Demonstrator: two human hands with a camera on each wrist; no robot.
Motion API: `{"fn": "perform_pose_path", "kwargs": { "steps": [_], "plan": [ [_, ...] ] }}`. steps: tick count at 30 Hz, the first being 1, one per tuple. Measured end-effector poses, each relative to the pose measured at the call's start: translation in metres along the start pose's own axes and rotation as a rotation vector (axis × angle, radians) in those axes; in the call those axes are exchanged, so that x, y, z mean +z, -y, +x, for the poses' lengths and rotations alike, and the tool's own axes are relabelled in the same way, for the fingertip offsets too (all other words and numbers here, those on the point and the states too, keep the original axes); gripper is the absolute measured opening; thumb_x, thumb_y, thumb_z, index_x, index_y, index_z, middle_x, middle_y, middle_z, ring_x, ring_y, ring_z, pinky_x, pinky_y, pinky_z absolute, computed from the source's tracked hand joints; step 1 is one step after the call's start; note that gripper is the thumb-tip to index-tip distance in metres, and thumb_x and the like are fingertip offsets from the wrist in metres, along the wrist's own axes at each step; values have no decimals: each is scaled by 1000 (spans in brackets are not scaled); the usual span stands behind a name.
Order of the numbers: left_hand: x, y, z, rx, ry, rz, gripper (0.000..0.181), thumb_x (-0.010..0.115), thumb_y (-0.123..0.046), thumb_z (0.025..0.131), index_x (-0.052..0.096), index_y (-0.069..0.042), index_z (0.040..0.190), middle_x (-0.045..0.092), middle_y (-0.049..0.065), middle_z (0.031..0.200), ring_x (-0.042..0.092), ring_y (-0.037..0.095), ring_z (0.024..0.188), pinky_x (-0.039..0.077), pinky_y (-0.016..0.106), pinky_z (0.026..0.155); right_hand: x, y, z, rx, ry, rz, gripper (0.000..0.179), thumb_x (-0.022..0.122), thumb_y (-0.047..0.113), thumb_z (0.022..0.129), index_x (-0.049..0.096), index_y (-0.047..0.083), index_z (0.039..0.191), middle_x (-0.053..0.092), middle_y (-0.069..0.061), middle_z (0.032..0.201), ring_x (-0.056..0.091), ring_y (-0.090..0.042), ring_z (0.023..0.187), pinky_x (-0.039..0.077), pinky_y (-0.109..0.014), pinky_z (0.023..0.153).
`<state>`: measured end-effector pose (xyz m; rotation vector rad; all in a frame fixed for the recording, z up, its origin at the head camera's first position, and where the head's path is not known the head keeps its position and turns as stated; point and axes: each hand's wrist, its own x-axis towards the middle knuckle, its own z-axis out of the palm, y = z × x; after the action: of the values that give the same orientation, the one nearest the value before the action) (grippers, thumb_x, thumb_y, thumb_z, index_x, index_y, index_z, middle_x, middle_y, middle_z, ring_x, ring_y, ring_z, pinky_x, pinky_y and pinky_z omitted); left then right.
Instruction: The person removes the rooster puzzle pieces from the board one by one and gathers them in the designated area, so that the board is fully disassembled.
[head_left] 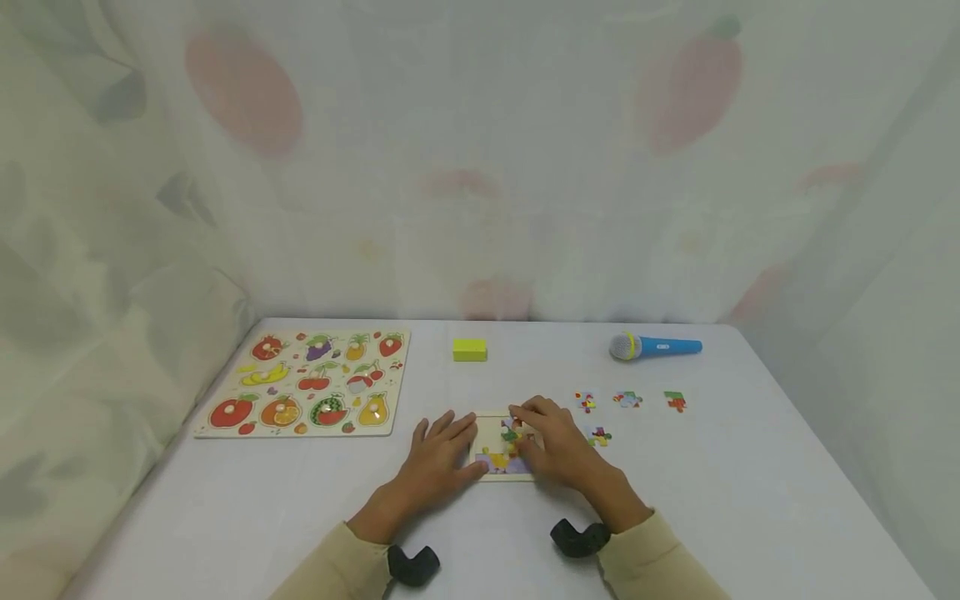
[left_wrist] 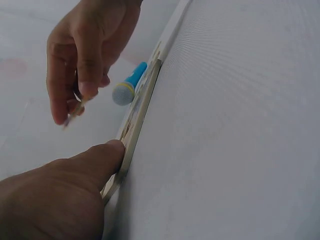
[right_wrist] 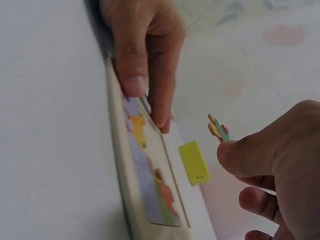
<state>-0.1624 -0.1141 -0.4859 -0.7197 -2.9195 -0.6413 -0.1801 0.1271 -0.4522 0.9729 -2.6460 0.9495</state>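
Note:
A small jigsaw board [head_left: 504, 478] with a pale wooden rim lies in front of me, partly filled with purple, yellow and green pieces. My left hand [head_left: 433, 468] rests at the board's left side. Its thumb presses the near left corner and its straight fingers touch the far left one, as the right wrist view shows. Between thumb and fingers, my right hand [head_left: 561, 446] pinches a jigsaw piece [right_wrist: 218, 129] with green and yellow on it. Both wrist views show this piece raised above the board. The right hand covers the board's right part in the head view.
Right of the board lie several loose jigsaw pieces [head_left: 627, 400]. A blue toy microphone [head_left: 670, 347] is at the back right, a yellow block [head_left: 469, 350] at the back middle. A fruit peg puzzle [head_left: 303, 383] occupies the left. Fabric walls surround the white table [head_left: 750, 500].

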Motion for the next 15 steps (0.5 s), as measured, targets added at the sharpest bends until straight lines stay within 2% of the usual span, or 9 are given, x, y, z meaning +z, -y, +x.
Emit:
{"fn": "perform_pose_path", "kwargs": {
  "steps": [6, 15],
  "plan": [
    [0, -1, 0, 4, 3, 1, 69, 61, -53, 89, 51, -8, 141, 40, 2, 149, 28, 33, 139, 13, 63, 106, -23, 5, -7, -2, -54, 8, 48, 73, 6, 85, 59, 4, 131, 58, 0, 118, 51, -17, 113, 41, -44, 95],
    [0, 1, 0, 10, 0, -18, 69, 62, -51, 90, 49, -7, 142, 40, 2, 150, 27, 33, 139, 11, 63, 106, -55, 3, -22, -60, -147, -36, 53, 76, 1, 81, 59, 3, 131, 59, -2, 119, 52, -17, 110, 46, -41, 89]
  ]
}}
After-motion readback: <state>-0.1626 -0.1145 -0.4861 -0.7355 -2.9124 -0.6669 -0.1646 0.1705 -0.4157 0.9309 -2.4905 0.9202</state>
